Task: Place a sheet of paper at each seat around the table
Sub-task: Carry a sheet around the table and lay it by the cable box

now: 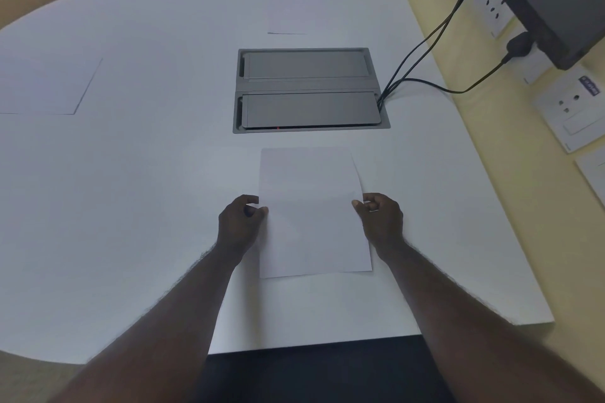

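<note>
Here, left hand [240, 222] and right hand [381, 217] pinch the paper sheet's [311, 206] opposite edges.

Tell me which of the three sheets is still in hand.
The near sheet, pinched by left hand and right hand; the left sheet and far sheet lie untouched.

Two bare forearms reach in from the lower edge, no sleeves showing on either; the left hand [240, 222] and the right hand [381, 221] wear no gloves, rings or watch; dark clothing covers the lap below.
</note>
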The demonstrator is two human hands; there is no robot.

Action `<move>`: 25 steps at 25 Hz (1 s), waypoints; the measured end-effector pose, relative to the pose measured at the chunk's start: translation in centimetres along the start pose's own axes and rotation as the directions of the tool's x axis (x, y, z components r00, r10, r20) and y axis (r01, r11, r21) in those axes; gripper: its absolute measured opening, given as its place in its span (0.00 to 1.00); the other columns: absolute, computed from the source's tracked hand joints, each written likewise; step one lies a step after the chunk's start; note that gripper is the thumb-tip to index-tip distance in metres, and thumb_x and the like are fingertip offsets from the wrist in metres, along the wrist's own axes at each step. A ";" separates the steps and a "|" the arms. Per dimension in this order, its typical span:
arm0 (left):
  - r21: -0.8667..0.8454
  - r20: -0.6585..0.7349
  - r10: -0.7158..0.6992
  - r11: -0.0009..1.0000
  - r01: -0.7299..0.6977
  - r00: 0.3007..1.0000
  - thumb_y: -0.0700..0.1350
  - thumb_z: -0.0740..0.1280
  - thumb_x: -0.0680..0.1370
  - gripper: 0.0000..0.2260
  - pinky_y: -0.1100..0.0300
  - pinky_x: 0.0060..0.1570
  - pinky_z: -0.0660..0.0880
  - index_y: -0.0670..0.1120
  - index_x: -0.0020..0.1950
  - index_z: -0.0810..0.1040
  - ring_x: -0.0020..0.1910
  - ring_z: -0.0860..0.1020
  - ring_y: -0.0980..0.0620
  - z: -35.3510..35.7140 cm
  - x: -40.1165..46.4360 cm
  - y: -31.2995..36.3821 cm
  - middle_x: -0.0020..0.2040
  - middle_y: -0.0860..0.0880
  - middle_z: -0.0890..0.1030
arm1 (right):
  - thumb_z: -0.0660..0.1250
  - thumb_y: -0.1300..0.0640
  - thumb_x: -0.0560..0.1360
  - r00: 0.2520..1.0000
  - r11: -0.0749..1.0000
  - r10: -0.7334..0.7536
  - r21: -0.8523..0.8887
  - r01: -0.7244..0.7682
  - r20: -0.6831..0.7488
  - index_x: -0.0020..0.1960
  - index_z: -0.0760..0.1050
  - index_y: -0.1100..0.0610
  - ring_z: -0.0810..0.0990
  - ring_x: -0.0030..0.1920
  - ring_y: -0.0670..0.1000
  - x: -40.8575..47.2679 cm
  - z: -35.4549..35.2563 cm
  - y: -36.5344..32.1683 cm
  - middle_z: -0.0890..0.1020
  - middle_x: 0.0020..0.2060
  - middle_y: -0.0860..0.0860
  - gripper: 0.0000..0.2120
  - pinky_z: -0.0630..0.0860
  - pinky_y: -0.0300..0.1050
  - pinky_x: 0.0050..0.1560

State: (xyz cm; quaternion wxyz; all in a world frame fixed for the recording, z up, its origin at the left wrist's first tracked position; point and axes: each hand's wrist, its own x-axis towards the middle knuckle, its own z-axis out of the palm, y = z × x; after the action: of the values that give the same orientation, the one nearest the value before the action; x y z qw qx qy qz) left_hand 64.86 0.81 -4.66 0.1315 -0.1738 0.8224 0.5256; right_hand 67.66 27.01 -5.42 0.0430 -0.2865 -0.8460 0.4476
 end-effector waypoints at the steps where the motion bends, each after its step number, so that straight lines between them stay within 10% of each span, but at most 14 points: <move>1: 0.009 -0.002 -0.013 1.000 0.013 1.000 0.46 0.70 0.74 0.07 0.61 0.35 0.71 0.49 0.52 0.79 0.36 0.78 0.51 0.2 0.1 -0.2 0.41 0.48 0.83 | 0.74 0.56 0.72 1.000 1.000 0.014 -0.006 -0.014 0.001 0.51 0.81 0.60 0.79 0.41 0.50 0.1 0.1 0.2 0.83 0.38 0.53 0.10 0.75 0.45 0.51; 25: 0.067 -0.076 -0.043 0.997 0.048 0.996 0.42 0.71 0.68 0.04 0.58 0.39 0.76 0.46 0.39 0.76 0.42 0.82 0.44 1.7 0.7 -1.0 0.41 0.45 0.82 | 0.75 0.56 0.70 0.993 0.986 0.086 -0.134 -0.096 -0.079 0.44 0.77 0.62 0.80 0.44 0.57 0.3 1.0 1.1 0.83 0.40 0.56 0.10 0.70 0.43 0.45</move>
State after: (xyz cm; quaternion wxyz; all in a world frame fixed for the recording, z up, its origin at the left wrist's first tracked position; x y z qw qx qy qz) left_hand 64.72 1.89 -6.51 0.1186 -0.2071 0.8403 0.4868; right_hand 67.56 26.95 -6.91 0.0336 -0.3433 -0.8587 0.3790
